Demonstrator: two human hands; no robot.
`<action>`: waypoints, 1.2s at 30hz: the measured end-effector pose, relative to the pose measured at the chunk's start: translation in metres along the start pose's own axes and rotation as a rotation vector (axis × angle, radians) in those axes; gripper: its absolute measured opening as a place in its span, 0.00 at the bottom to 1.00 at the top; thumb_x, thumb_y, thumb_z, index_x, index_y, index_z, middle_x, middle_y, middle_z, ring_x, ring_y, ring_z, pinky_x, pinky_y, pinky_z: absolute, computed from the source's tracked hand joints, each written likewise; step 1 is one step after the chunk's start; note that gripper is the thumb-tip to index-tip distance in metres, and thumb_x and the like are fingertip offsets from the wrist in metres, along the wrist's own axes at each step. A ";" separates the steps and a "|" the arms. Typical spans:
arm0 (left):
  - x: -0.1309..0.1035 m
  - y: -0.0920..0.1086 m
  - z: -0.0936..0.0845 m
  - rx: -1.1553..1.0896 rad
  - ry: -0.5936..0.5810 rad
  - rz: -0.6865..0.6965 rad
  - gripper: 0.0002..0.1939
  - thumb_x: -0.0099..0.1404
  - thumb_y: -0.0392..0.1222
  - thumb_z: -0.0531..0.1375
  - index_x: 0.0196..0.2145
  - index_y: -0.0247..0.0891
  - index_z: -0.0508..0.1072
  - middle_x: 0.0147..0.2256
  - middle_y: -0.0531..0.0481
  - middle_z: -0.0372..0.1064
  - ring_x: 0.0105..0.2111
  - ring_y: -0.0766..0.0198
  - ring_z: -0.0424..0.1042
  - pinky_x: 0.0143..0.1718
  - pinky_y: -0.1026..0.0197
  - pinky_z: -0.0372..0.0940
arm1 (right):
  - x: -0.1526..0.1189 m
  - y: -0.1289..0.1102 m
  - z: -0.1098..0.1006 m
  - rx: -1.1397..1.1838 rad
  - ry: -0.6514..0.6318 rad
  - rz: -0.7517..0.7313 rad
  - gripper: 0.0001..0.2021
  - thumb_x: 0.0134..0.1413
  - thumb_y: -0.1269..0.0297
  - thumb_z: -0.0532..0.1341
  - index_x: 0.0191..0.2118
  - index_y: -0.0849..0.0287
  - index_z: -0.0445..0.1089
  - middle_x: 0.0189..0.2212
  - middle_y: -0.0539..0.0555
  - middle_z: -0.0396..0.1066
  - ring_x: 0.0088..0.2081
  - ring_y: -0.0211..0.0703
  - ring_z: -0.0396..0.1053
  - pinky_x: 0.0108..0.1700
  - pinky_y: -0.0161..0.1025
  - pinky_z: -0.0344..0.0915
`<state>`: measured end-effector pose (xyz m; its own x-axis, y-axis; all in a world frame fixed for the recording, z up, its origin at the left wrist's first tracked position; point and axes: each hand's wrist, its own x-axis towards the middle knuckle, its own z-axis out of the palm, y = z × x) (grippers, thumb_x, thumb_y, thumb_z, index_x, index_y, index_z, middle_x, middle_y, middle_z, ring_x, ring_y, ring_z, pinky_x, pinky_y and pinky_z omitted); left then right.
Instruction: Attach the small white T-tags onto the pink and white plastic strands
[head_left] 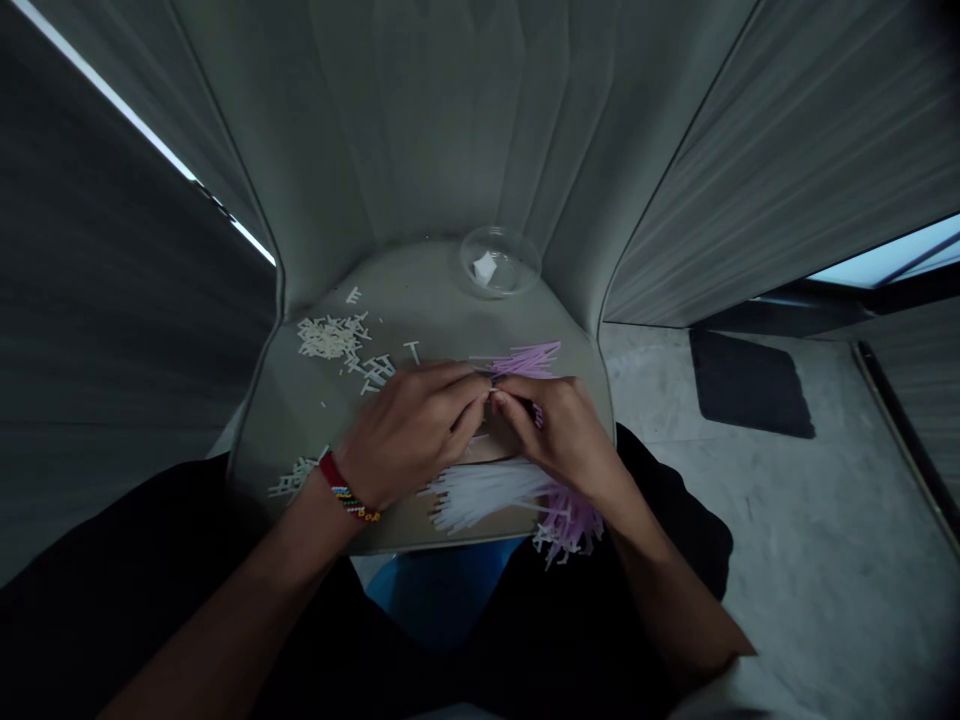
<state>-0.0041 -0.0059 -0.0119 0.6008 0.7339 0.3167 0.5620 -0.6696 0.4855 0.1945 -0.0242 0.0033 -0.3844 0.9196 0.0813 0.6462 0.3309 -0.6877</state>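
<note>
My left hand (416,430) and my right hand (566,430) meet fingertip to fingertip above the chair seat (450,300). Both are closed in a pinch around a small white piece (493,388), mostly hidden by the fingers. Behind my right hand lies a bunch of pink sticks (531,358). Below the hands, white sticks (480,495) are spread in a bundle, beside more pink sticks with pale T-shaped ends (568,525) at the seat's front edge. Left of my left hand are loose white T-shaped pieces (379,370) and a heap of small cream pieces (330,338).
A clear round container (517,275) with a white bit (484,267) inside stands at the back of the seat. More small white pieces (296,478) lie near my left wrist. Something blue (442,590) shows under the seat. A dark mat (750,385) lies on the floor to the right.
</note>
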 end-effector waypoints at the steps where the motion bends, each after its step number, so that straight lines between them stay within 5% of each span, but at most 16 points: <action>1: 0.000 0.001 0.000 0.016 -0.013 -0.005 0.10 0.73 0.36 0.53 0.37 0.37 0.74 0.36 0.47 0.73 0.37 0.59 0.73 0.41 0.56 0.66 | 0.000 0.001 0.001 -0.002 -0.001 0.000 0.14 0.70 0.65 0.55 0.31 0.59 0.71 0.24 0.47 0.68 0.25 0.35 0.58 0.34 0.36 0.52; 14: 0.003 -0.004 -0.004 -0.075 -0.012 -0.085 0.10 0.73 0.36 0.55 0.46 0.41 0.76 0.42 0.48 0.78 0.41 0.59 0.77 0.46 0.57 0.68 | 0.002 0.002 -0.004 0.095 0.015 0.027 0.12 0.69 0.65 0.56 0.35 0.59 0.74 0.27 0.48 0.72 0.28 0.36 0.66 0.35 0.34 0.56; 24: 0.005 -0.001 -0.006 -0.114 -0.015 -0.095 0.09 0.71 0.35 0.55 0.35 0.38 0.75 0.33 0.50 0.76 0.35 0.61 0.76 0.40 0.59 0.65 | 0.002 0.000 -0.003 0.083 0.017 0.024 0.13 0.69 0.64 0.56 0.33 0.59 0.74 0.25 0.47 0.69 0.27 0.35 0.63 0.34 0.34 0.55; 36: 0.004 0.001 -0.002 -0.122 0.011 -0.103 0.08 0.70 0.34 0.56 0.36 0.39 0.75 0.33 0.50 0.76 0.35 0.62 0.75 0.39 0.58 0.66 | 0.000 -0.001 -0.004 0.021 0.014 0.019 0.13 0.69 0.64 0.56 0.33 0.59 0.74 0.25 0.48 0.69 0.27 0.36 0.62 0.34 0.35 0.55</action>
<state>-0.0029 -0.0036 -0.0083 0.5371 0.7995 0.2691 0.5468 -0.5729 0.6106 0.1964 -0.0234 0.0068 -0.3626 0.9287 0.0778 0.6391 0.3086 -0.7045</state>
